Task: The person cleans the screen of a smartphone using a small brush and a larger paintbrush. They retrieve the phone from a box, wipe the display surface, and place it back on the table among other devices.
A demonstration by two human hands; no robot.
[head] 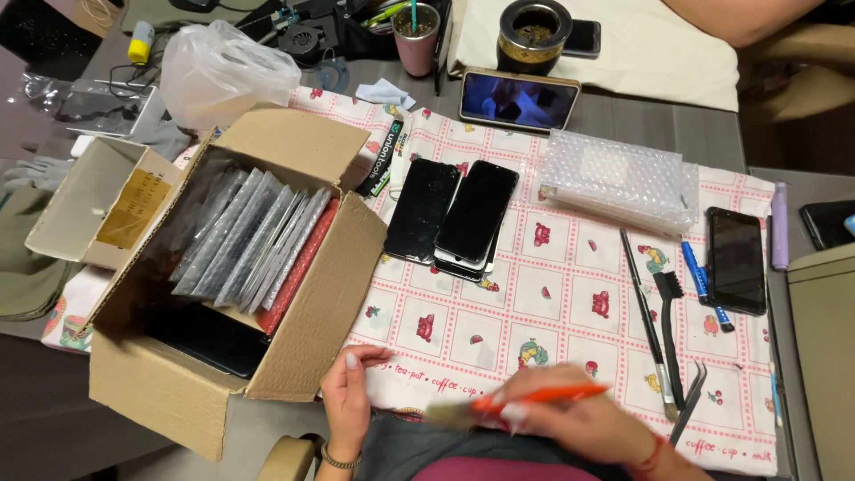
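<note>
Fingers of right hand [570, 419] pinch an orange-handled brush [517, 403], blurred, bottom centre of frame. Left hand [349, 392], fingers loosely curled and grasping nothing, rests on patterned cloth [534, 312] beside cardboard box [294, 347]. Judgement: brush lightly, short strokes, cloth pinned flat. Stacked phones [454, 218] lie mid-frame.

A single head-worn camera looks steeply down, from close, over the cluttered table [623, 120].

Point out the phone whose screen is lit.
The phone lying sideways at the cloth's far edge, showing a bluish picture; the stacked phones and right-hand phone are dark.
</note>
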